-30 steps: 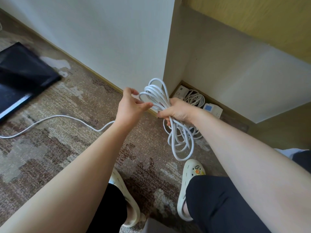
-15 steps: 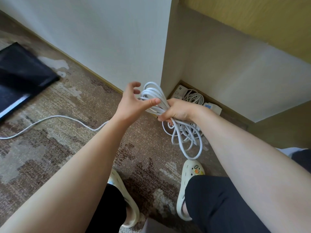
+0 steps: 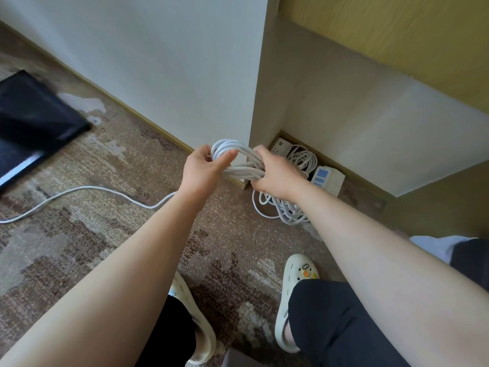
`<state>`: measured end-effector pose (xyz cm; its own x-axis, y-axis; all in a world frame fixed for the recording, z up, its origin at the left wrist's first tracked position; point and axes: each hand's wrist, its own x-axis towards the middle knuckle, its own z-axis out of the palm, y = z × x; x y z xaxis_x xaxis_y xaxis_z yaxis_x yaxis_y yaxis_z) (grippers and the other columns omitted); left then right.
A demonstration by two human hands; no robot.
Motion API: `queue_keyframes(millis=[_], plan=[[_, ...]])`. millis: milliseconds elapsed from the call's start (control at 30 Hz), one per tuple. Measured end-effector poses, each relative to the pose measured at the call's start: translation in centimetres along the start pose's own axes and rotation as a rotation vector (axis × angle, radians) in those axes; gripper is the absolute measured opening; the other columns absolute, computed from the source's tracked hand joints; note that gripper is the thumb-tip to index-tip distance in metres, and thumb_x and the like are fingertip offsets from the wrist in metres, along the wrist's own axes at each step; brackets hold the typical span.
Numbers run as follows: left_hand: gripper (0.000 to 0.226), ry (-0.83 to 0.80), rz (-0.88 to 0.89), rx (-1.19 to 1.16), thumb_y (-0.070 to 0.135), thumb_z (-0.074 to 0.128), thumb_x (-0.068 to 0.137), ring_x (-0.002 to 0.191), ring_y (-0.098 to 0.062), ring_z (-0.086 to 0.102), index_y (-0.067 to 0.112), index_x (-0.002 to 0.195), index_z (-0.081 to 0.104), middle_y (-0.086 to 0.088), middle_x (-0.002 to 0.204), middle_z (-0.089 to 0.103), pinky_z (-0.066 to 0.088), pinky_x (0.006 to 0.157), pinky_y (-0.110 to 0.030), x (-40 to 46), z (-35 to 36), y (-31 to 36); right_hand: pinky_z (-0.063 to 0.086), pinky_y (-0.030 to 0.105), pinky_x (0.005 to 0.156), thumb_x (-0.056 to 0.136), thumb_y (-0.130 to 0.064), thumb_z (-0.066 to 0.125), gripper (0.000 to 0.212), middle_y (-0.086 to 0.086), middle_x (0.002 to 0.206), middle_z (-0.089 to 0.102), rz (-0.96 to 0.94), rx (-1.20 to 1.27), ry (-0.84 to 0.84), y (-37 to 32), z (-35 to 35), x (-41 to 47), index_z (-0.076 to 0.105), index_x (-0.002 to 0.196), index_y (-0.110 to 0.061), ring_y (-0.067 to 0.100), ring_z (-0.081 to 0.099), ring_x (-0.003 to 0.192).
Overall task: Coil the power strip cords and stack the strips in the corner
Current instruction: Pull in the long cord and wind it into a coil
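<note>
A bundle of white cord loops (image 3: 239, 165) hangs between both hands just in front of the wall corner. My right hand (image 3: 275, 174) grips the bundle at its middle, and the lower loops (image 3: 284, 211) dangle to the carpet. My left hand (image 3: 205, 168) pinches the upper end of the loops, thumb on top. A loose length of the same white cord (image 3: 87, 192) trails left across the carpet. In the alcove corner lie a white power strip (image 3: 279, 147), its coiled cord (image 3: 303, 158) and a second white strip with blue labels (image 3: 328, 180).
A black flat object (image 3: 31, 128) lies on the carpet at the far left. A white wall corner (image 3: 258, 102) juts out above the hands. My two feet in cream clogs (image 3: 295, 295) stand on the patterned carpet below.
My left hand has closed onto the top of the loops, moving right toward my right hand. The bundle has tilted flatter and its hanging loops have swung right.
</note>
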<state>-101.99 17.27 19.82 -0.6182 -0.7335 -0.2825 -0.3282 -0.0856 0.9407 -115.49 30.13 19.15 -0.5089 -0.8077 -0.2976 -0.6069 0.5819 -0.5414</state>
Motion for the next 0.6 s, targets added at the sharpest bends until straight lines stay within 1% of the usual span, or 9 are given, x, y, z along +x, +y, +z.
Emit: queue_keyframes(millis=[67,100,133,233,300,400,433,500,600], plan=[[0.029,-0.004,-0.011,-0.019,0.045,0.075,0.080,0.048,-0.004,0.045,0.022,0.078,0.057,0.003,0.068,0.057,0.039,0.048,-0.022,0.1,0.0,0.2,0.047,0.033,0.055,0.085,-0.030,0.066,0.039,-0.010,0.083,0.059,-0.070,-0.054,0.083,0.2,0.6,-0.1,0.040,0.114,-0.033,0.016,0.060,0.069],[0.028,-0.005,-0.018,-0.031,0.044,0.075,0.080,0.048,-0.004,0.046,0.022,0.078,0.059,0.003,0.068,0.058,0.039,0.049,-0.022,0.1,0.0,0.4,0.043,0.031,0.053,0.087,-0.029,0.065,0.038,-0.012,0.080,0.057,-0.092,-0.058,0.106,0.3,0.9,-0.2,0.040,0.116,-0.031,0.013,0.059,0.067],[0.027,-0.003,-0.028,-0.043,0.043,0.075,0.081,0.047,-0.004,0.046,0.021,0.077,0.060,0.002,0.069,0.060,0.039,0.050,-0.022,0.0,0.1,0.4,0.043,0.031,0.053,0.089,-0.028,0.064,0.038,-0.011,0.079,0.057,-0.103,-0.058,0.116,0.4,1.2,-0.2,0.040,0.118,-0.030,0.012,0.058,0.065],[0.027,0.027,-0.066,-0.087,0.040,0.074,0.081,0.045,-0.006,0.044,0.018,0.072,0.061,-0.003,0.069,0.062,0.037,0.049,-0.024,0.1,0.2,0.6,0.048,0.033,0.056,0.092,-0.026,0.062,0.033,-0.006,0.079,0.061,-0.111,-0.065,0.100,0.4,1.5,0.0,0.043,0.118,-0.029,0.016,0.060,0.066],[0.028,0.046,-0.099,-0.122,0.038,0.075,0.081,0.042,-0.006,0.043,0.017,0.070,0.060,-0.003,0.065,0.060,0.035,0.046,-0.022,0.3,0.1,0.7,0.043,0.031,0.054,0.092,-0.025,0.060,0.024,-0.009,0.074,0.058,-0.123,-0.062,0.076,0.3,1.4,0.3,0.045,0.110,-0.032,0.013,0.058,0.065],[0.029,0.047,-0.134,-0.128,0.036,0.074,0.082,0.039,-0.005,0.041,0.014,0.074,0.058,-0.003,0.065,0.059,0.034,0.042,-0.020,0.4,-0.1,0.6,0.036,0.028,0.051,0.094,-0.030,0.060,0.017,-0.010,0.071,0.055,-0.122,-0.072,0.052,0.3,1.2,0.4,0.044,0.095,-0.035,0.013,0.057,0.064],[0.029,0.043,-0.138,-0.120,0.036,0.073,0.083,0.040,-0.006,0.042,0.012,0.077,0.058,-0.004,0.066,0.059,0.034,0.042,-0.019,0.4,-0.1,0.4,0.036,0.028,0.051,0.095,-0.033,0.060,0.016,-0.009,0.071,0.055,-0.114,-0.072,0.045,0.3,1.3,0.5,0.044,0.093,-0.035,0.012,0.056,0.064],[0.029,0.026,-0.139,-0.097,0.036,0.070,0.086,0.043,-0.008,0.044,0.009,0.083,0.058,-0.006,0.069,0.058,0.037,0.045,-0.021,0.6,-0.3,0.2,0.040,0.029,0.053,0.093,-0.042,0.063,0.017,-0.008,0.074,0.057,-0.072,-0.037,0.032,0.4,1.3,0.6,0.049,0.090,-0.033,0.013,0.057,0.066],[0.031,-0.071,-0.131,-0.058,0.041,0.065,0.089,0.051,-0.008,0.050,0.011,0.093,0.062,0.000,0.071,0.060,0.040,0.050,-0.021,0.6,-0.5,-0.2,0.046,0.033,0.058,0.087,-0.048,0.069,0.018,-0.008,0.077,0.063,-0.002,0.092,-0.016,0.6,1.0,0.7,0.059,0.087,-0.034,0.013,0.060,0.068]])
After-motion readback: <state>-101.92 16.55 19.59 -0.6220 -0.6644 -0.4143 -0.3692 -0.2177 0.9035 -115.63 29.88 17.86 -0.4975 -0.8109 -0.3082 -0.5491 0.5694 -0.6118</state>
